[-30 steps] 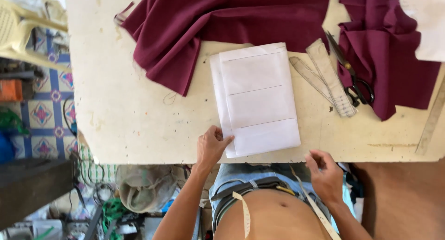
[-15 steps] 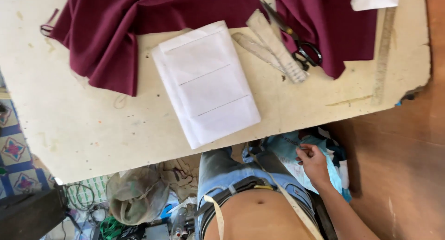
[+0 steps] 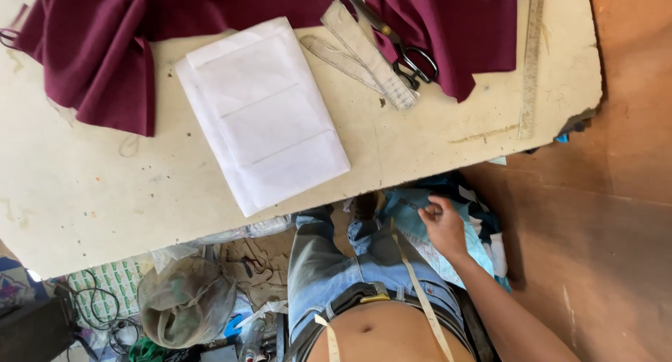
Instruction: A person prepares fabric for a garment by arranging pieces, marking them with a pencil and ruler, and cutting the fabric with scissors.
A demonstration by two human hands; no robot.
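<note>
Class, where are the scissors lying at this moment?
In the head view, the scissors lie at the table's upper right, beside the clear rulers, blades over the maroon cloth.

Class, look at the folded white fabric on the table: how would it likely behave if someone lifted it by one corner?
The folded white fabric would probably droop and unfold, since it lies in thin, loosely stacked layers with uneven edges. It looks light for its area, being flat and slim. Pushed across the table, it would likely slide or bunch rather than roll.
</note>
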